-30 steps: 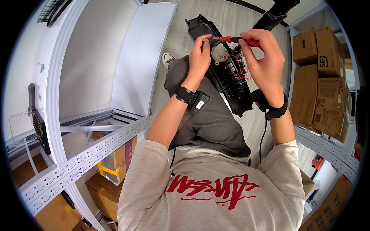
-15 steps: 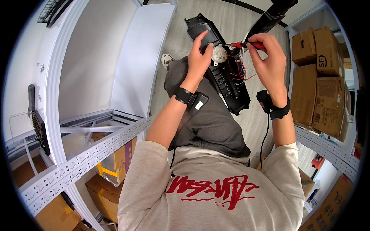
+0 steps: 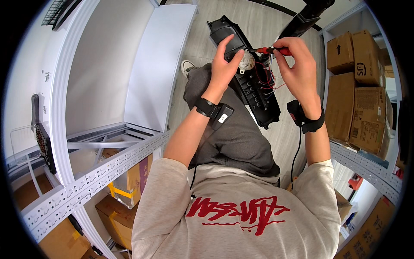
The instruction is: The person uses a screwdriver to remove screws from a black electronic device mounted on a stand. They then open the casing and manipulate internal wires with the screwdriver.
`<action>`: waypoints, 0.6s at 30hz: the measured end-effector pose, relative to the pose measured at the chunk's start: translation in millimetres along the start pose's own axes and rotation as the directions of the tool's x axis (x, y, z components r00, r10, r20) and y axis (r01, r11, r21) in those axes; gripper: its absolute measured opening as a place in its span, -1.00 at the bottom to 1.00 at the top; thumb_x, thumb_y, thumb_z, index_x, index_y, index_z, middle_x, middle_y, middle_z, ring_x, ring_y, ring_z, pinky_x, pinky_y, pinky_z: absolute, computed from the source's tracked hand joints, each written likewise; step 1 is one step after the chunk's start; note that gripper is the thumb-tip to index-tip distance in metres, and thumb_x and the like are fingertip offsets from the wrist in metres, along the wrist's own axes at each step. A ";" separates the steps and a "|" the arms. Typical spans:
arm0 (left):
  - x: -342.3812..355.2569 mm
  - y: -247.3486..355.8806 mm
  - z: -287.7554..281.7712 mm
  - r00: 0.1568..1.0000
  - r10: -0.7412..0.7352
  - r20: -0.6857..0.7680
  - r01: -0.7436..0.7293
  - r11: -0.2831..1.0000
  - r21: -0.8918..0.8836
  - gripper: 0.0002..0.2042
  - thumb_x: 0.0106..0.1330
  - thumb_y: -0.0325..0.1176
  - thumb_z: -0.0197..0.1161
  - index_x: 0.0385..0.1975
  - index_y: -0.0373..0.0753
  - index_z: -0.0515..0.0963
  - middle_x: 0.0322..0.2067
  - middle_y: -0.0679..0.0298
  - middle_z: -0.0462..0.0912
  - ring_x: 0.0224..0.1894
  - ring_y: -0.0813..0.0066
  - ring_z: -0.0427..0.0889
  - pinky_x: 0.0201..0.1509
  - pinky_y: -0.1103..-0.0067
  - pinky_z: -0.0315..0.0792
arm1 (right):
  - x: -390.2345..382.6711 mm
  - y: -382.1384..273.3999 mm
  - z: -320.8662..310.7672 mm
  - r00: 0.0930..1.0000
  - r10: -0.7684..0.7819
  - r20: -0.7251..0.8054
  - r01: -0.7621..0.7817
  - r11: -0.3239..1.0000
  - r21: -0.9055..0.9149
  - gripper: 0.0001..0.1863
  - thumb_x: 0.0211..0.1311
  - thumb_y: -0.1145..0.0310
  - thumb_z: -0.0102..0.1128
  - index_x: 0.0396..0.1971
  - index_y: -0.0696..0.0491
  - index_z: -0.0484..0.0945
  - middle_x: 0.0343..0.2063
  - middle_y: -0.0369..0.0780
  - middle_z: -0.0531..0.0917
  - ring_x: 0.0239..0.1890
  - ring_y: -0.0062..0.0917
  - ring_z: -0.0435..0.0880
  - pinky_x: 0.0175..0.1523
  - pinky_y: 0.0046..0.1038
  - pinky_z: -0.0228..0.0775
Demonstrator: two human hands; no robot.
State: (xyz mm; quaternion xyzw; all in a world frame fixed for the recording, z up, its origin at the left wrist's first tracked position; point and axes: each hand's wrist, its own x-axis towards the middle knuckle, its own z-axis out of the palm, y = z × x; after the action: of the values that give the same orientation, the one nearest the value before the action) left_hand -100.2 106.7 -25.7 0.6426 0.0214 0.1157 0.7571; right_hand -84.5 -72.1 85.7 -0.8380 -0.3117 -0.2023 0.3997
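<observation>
A long black plastic housing [image 3: 265,109] slants across my raised knee, its inner side with ribs and round holes facing up. Set in its middle is a round whitish part [image 3: 246,63] that looks like a small speaker, with a screw tab. My left hand [image 3: 223,71] grips the housing's left edge, index finger stretched along it and thumb at the round part; its other fingers are mostly hidden. Between the thumb and fingers of my right hand [image 3: 299,64] is a red and black screwdriver [image 3: 264,50], lying nearly level. Its tip points left, at the upper rim of the round part.
Thin red wires [image 3: 271,82] loop beside the housing. Behind it rises a black post [image 3: 297,25]. Cardboard boxes [image 3: 340,105] fill a rack on the right. A white metal shelf frame [image 3: 108,159] stands on the left, with more boxes below.
My right hand and the screwdriver have shifted slightly left. My left thumb has moved a little to the right, further over the round part. The housing has hardly moved.
</observation>
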 end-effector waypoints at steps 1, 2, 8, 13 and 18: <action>-0.1 0.5 0.2 1.000 -0.005 -0.002 0.005 1.000 0.002 -0.51 0.25 -0.40 0.23 0.19 -0.23 0.28 0.01 0.25 0.45 0.00 0.55 0.46 0.08 0.61 0.34 | -0.5 0.9 0.5 1.000 -0.003 0.028 0.003 1.000 0.010 -0.81 0.02 0.66 0.17 -0.32 0.11 0.51 -0.38 -0.22 0.56 -0.37 -0.42 0.61 -0.27 -0.49 0.47; -0.1 1.1 0.3 1.000 -0.010 -0.004 0.010 1.000 0.004 -0.51 0.25 -0.41 0.23 0.18 -0.23 0.29 0.01 0.25 0.45 0.00 0.56 0.46 0.07 0.62 0.35 | -0.6 1.6 0.7 0.998 -0.007 0.055 0.005 1.000 0.020 -0.80 0.03 0.66 0.16 -0.31 0.11 0.50 -0.37 -0.22 0.56 -0.37 -0.42 0.61 -0.27 -0.49 0.47; 1.0 -2.3 0.7 0.999 0.012 -0.031 -0.011 1.000 0.022 -0.51 0.21 -0.43 0.25 0.16 -0.20 0.32 -0.03 0.26 0.50 -0.04 0.57 0.49 0.04 0.62 0.37 | 3.6 -3.4 1.7 0.995 -0.046 0.090 0.050 0.998 -0.033 -0.79 0.06 0.62 0.16 -0.27 0.09 0.47 -0.36 -0.21 0.52 -0.36 -0.38 0.63 -0.29 -0.46 0.48; 1.4 -3.0 0.9 0.999 0.040 -0.033 -0.039 0.998 0.042 -0.51 0.21 -0.45 0.25 0.16 -0.20 0.33 -0.03 0.27 0.51 -0.05 0.58 0.50 0.04 0.62 0.38 | 8.2 -4.2 1.9 0.996 0.022 0.087 0.014 0.922 -0.388 -0.85 0.17 0.35 0.19 -0.34 0.08 0.46 -0.49 -0.20 0.53 -0.49 -0.31 0.64 -0.44 -0.38 0.47; 0.2 0.7 1.0 1.000 0.018 -0.003 -0.018 1.000 0.018 -0.51 0.22 -0.48 0.24 0.17 -0.21 0.30 -0.02 0.26 0.49 -0.04 0.57 0.49 0.04 0.62 0.37 | 13.3 1.1 -4.9 0.983 0.058 0.172 0.052 0.817 -0.574 -0.74 0.21 0.19 0.17 -0.44 0.08 0.43 -0.58 -0.17 0.52 -0.57 -0.22 0.59 -0.51 -0.30 0.43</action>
State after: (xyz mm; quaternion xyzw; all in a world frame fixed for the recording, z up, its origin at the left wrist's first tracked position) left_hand -100.0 105.9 -24.8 0.6494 0.0179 0.1236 0.7501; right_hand -74.5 -71.7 95.9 -0.9349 -0.2695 -0.2091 0.0980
